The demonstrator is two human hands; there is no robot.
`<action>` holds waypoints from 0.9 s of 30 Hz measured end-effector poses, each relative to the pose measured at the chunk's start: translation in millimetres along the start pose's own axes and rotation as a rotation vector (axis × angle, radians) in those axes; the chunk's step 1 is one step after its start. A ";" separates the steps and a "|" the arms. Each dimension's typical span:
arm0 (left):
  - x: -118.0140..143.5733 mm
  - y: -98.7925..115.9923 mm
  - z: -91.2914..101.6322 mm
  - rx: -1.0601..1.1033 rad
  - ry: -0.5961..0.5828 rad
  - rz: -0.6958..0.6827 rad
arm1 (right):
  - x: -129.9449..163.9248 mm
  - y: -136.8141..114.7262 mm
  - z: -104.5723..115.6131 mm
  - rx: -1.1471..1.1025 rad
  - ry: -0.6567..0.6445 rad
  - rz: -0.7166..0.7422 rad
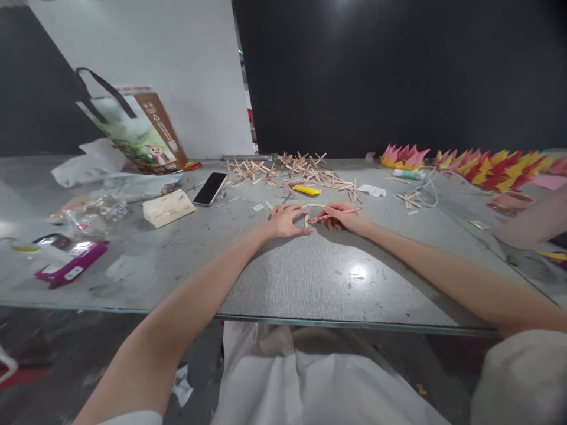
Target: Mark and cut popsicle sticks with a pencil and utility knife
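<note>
Print shows on the paper bag (150, 133); none of it legible.

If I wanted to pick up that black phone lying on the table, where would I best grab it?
The phone lies flat, screen up, angled with its long axis running from near left to far right. Its two long edges look free, so probably grip across the narrow width near the middle, coming from above. The wooden block sits close on its left, so slant in from the near right side.

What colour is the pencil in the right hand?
Pink-red pencil, held by the right hand; head view.
</note>
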State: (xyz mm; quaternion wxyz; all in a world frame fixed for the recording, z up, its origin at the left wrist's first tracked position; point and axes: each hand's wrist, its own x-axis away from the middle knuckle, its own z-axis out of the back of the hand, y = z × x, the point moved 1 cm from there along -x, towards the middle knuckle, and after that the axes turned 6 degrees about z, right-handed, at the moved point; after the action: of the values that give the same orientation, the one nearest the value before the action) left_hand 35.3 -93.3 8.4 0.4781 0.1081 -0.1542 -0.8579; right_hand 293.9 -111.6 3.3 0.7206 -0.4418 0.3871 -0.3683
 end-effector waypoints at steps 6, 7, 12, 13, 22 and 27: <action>-0.7 -2.1 -1.0 0.004 -0.002 -0.005 | 1.7 -4.9 -1.4 -0.003 -0.009 0.006; -0.7 -2.3 -1.0 0.002 -0.002 -0.006 | 2.1 -6.3 -1.7 0.003 -0.009 0.004; -1.2 -2.7 -1.3 -0.006 0.003 -0.012 | 2.8 -10.1 -3.0 0.003 -0.001 0.002; -1.3 -2.5 -1.3 -0.004 0.004 -0.015 | 2.7 -9.9 -3.0 0.000 -0.004 0.002; -1.7 -2.6 -1.0 -0.005 -0.003 -0.012 | 2.4 -9.2 -3.2 -0.004 -0.009 0.006; -3.7 -5.2 -3.8 -0.005 0.005 -0.015 | 3.0 -12.3 -4.4 0.019 -0.010 -0.004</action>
State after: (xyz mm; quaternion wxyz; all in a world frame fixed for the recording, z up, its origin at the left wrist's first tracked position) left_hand 34.4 -88.3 3.1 0.4725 0.1102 -0.1498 -0.8615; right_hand 289.0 -120.0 12.6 0.7259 -0.4377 0.3792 -0.3711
